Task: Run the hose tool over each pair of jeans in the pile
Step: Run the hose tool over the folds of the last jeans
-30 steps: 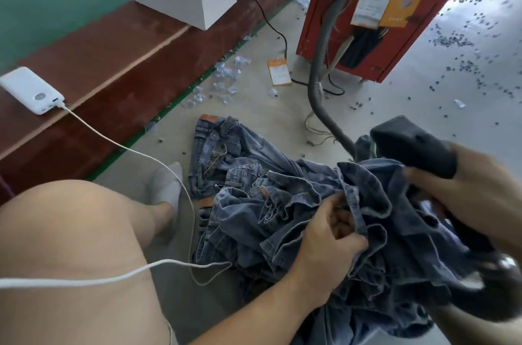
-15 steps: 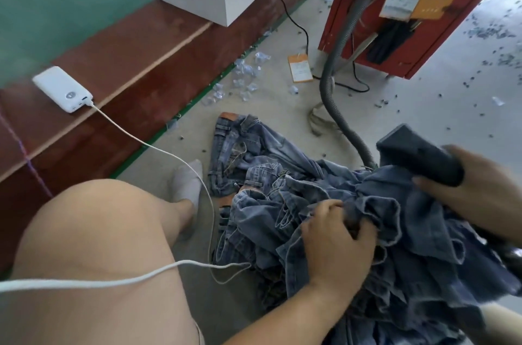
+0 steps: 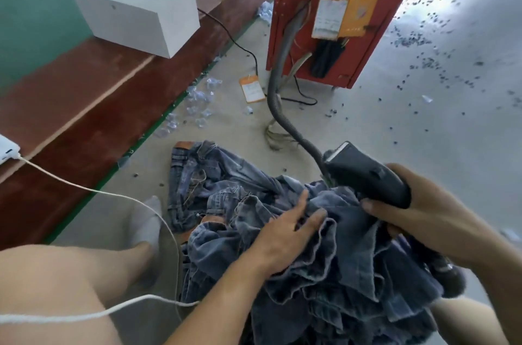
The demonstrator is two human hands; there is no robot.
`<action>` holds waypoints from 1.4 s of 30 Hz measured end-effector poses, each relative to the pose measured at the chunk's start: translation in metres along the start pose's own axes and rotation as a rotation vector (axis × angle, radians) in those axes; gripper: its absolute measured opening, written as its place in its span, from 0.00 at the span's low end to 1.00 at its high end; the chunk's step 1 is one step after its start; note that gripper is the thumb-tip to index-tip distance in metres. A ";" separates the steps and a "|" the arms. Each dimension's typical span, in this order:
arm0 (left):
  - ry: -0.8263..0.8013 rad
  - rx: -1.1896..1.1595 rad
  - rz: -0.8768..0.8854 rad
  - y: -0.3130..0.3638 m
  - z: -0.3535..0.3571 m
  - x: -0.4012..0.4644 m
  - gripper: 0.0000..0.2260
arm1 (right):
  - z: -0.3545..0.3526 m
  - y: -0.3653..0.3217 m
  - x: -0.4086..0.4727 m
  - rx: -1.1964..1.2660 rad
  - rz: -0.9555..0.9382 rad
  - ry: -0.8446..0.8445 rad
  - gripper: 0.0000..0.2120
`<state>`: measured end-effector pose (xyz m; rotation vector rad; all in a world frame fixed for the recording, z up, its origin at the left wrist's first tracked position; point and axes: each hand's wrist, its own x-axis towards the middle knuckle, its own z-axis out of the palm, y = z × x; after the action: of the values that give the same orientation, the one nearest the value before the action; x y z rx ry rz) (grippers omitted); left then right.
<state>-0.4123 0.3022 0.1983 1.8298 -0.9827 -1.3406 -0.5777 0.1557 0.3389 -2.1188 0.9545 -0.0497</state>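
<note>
A heap of faded blue jeans point(image 3: 333, 265) lies bunched across my lap and spills onto the floor. Another pair of jeans point(image 3: 203, 175) lies flat on the floor just beyond it. My right hand point(image 3: 423, 214) grips the black hose tool point(image 3: 364, 172), whose head rests at the top edge of the heap. A grey ribbed hose point(image 3: 279, 84) runs from the tool up to the red cabinet. My left hand point(image 3: 285, 231) lies flat on the denim with fingers spread, pressing the fabric just left of the tool.
A red cabinet point(image 3: 316, 16) with orange tags stands ahead. A white box point(image 3: 135, 8) sits on the red-brown ledge point(image 3: 84, 107) at left. A white cable point(image 3: 93, 190) crosses my bare knee point(image 3: 53, 288). Plastic scraps, an orange tag point(image 3: 251, 88) and dark specks litter the floor.
My left hand has opened from a fist clutching the denim to a flat palm on it. The tool has come lower and nearer the heap. The camera view has tilted up.
</note>
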 end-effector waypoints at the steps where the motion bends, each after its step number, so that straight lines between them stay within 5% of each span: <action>1: -0.036 0.114 0.032 0.000 0.002 0.003 0.36 | -0.003 0.006 0.001 0.032 0.021 0.056 0.15; 4: -0.005 0.267 0.106 0.011 -0.005 0.008 0.40 | -0.014 0.022 0.005 0.139 0.073 0.204 0.14; 7: 0.080 0.242 0.304 0.015 0.001 0.004 0.28 | -0.025 0.035 0.006 0.205 0.116 0.319 0.14; 14: 0.107 0.148 0.358 0.014 0.023 -0.007 0.29 | -0.034 0.046 0.001 0.232 0.152 0.289 0.13; 17: 0.045 -0.355 0.241 0.018 0.022 -0.017 0.14 | -0.031 0.039 -0.002 0.194 0.135 0.259 0.13; 19: -0.002 -0.888 -0.002 0.014 0.023 -0.023 0.15 | -0.030 0.036 -0.004 0.156 0.123 0.247 0.12; 21: 0.053 -1.153 -0.129 0.002 0.024 -0.025 0.20 | -0.030 0.032 -0.008 0.128 0.110 0.223 0.13; 30: 0.151 -1.044 -0.105 0.000 0.027 -0.020 0.17 | -0.045 0.008 -0.030 -0.155 -0.087 -0.162 0.18; 35: 0.279 -0.262 0.033 -0.001 0.035 -0.031 0.20 | -0.024 -0.012 -0.023 -0.285 -0.103 -0.333 0.16; 39: 0.187 -0.193 0.118 0.011 0.041 -0.031 0.13 | -0.016 -0.015 -0.009 -0.221 -0.085 -0.275 0.10; 42: 0.245 -0.148 0.346 0.011 0.044 -0.032 0.05 | -0.018 -0.002 -0.005 -0.022 -0.002 0.032 0.11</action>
<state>-0.4630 0.3206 0.2113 1.5811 -0.9853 -0.9303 -0.5861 0.1475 0.3540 -2.1454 0.9756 -0.0749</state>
